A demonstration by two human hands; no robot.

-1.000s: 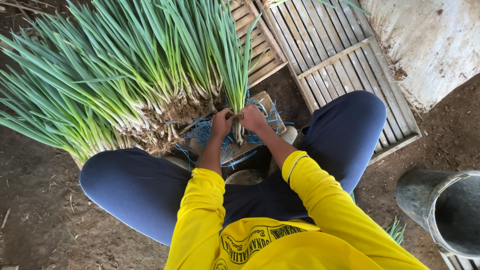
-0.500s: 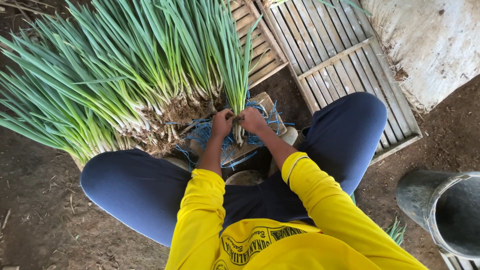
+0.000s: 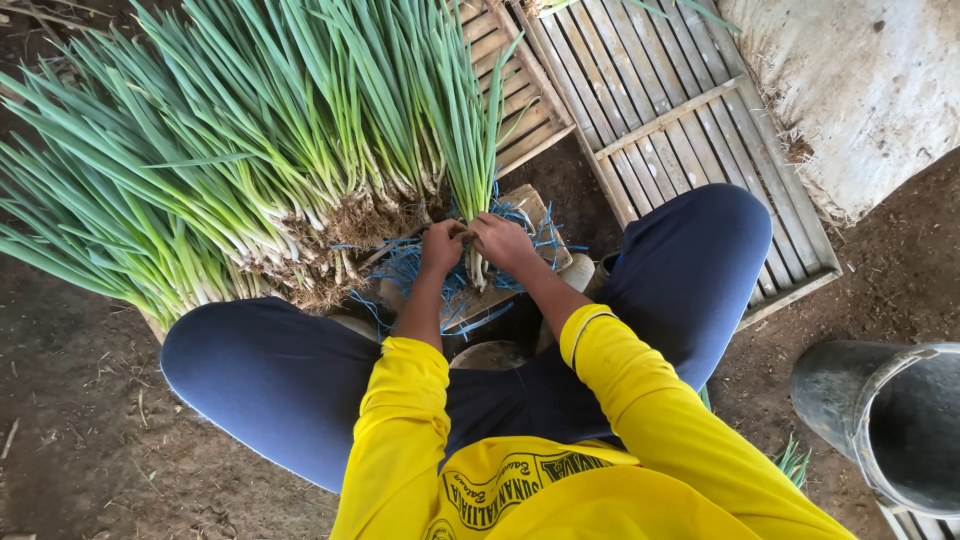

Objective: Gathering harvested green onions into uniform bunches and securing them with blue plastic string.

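Note:
My left hand (image 3: 441, 247) and my right hand (image 3: 503, 241) meet around the white stems of a small bunch of green onions (image 3: 472, 140) that lies with its leaves pointing away from me. Both hands grip the bunch just above its roots, over a wooden board (image 3: 540, 222) strewn with blue plastic strings (image 3: 402, 268). A large heap of green onions (image 3: 200, 170) with earthy roots lies to the left of the hands. My sleeves are yellow and my knees, in dark blue trousers, spread to either side.
A wooden slat pallet (image 3: 670, 110) lies at the back right on the dirt floor. A pale sack or wall (image 3: 870, 80) fills the top right corner. A grey metal bucket (image 3: 890, 420) stands at the lower right.
Both hands stay on the bunch's base and shift only slightly; the bunch and the heap remain in place.

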